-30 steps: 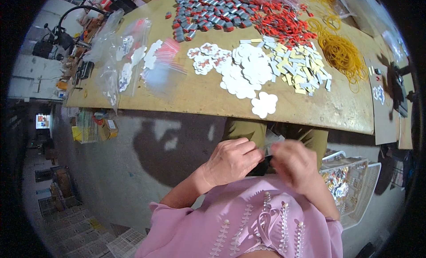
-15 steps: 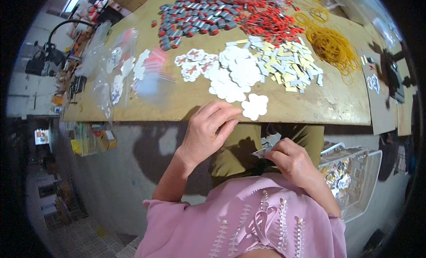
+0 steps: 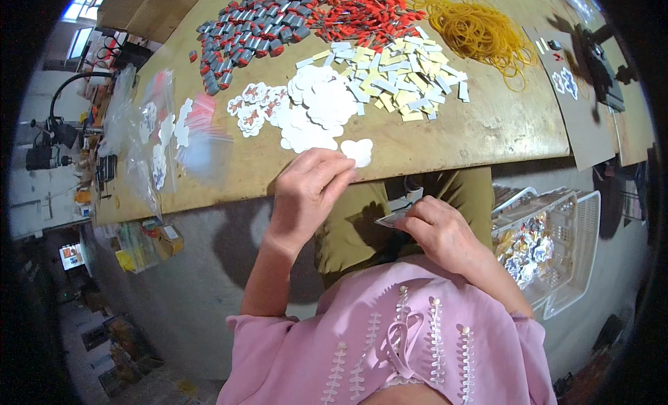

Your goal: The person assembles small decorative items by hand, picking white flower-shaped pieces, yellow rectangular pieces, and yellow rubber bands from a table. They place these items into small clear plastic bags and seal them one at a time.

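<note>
At the near table edge, my left hand (image 3: 311,191) has its thumb and forefinger closed on the rim of a white flower-shaped card (image 3: 358,152). Just beyond lies a pile of similar blank white cards (image 3: 321,99). Some cards with a printed figure (image 3: 256,107) lie to the pile's left. Over my lap, my right hand (image 3: 440,227) pinches a small clear plastic bag (image 3: 392,220); its fingers cover part of the bag.
Grey-and-red small parts (image 3: 250,33), red clips (image 3: 365,19), yellow and pale strips (image 3: 410,81) and yellow rubber bands (image 3: 480,33) cover the far table. Clear bags (image 3: 202,151) lie left. A white basket (image 3: 574,255) with packed pieces stands at my right.
My left fingers have closed at the flower-shaped card, which now sits partly behind them. My right hand still holds the bag. The view has turned and shifted, moving the table contents left and up.
</note>
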The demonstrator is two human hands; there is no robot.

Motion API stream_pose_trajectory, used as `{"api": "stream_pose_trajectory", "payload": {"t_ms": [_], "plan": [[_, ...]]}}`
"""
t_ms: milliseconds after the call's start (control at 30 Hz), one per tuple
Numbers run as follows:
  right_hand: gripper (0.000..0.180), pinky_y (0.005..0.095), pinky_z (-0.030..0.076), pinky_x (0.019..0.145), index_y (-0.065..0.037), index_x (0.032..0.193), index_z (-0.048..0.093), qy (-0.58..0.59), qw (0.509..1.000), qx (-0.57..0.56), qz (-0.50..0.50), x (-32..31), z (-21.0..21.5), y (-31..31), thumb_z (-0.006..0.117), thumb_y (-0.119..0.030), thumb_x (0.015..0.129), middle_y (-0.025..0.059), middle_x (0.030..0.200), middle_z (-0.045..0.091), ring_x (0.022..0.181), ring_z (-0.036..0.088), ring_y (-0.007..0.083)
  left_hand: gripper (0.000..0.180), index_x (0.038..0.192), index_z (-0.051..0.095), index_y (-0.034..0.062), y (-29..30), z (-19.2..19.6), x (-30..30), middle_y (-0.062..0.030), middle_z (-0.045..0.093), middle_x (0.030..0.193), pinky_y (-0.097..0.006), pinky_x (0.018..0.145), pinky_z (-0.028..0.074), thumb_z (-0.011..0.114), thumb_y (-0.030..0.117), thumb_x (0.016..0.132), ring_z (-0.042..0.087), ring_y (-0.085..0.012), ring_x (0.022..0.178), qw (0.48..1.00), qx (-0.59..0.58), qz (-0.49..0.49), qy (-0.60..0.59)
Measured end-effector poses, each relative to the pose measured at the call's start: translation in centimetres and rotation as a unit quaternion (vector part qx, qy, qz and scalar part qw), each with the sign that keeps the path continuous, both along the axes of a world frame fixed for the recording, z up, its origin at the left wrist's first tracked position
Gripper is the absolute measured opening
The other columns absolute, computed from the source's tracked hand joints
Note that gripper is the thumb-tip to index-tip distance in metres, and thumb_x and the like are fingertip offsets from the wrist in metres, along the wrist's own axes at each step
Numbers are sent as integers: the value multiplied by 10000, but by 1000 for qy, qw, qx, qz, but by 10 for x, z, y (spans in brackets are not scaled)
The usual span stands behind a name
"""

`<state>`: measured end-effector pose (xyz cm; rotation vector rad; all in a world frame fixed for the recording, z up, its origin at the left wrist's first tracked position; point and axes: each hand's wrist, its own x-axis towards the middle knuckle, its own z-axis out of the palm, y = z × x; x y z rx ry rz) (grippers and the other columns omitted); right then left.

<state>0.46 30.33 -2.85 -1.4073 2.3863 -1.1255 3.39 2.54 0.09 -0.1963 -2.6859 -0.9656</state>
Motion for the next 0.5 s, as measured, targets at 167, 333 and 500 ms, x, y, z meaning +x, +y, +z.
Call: {"api": "stream_pose_trajectory", "payload": {"t_ms": [167, 333, 500], "plan": [[256, 423, 561, 767, -25, 1031, 724, 12, 999, -38, -28, -1, 0, 0, 717, 0, 777, 108, 930, 642, 877, 655, 310, 213, 1051, 769, 52, 2, 4, -1, -104, 765, 1020, -378, 806, 604, 801, -30, 857, 741, -287, 923, 994, -83, 18, 68], [233, 431, 552, 844, -31, 1033, 709, 45, 997, -40, -43, -10, 19, -3, 703, -38, 801, 130, 1076, 661, 1010, 663, 326, 194, 1019, 749, 30, 24, 31, 31, -96, 767, 984, -317, 731, 582, 786, -89, 871, 746, -217, 842, 985, 157, 75, 2], [204, 433, 553, 903, -22, 1051, 701, 30, 998, -57, -18, -11, 30, -17, 707, -62, 851, 154, 1150, 664, 1084, 668, 342, 198, 1045, 747, 16, 46, 40, 32, -101, 740, 962, -304, 681, 567, 810, -71, 878, 715, -183, 789, 985, 170, -2, -31]]}}
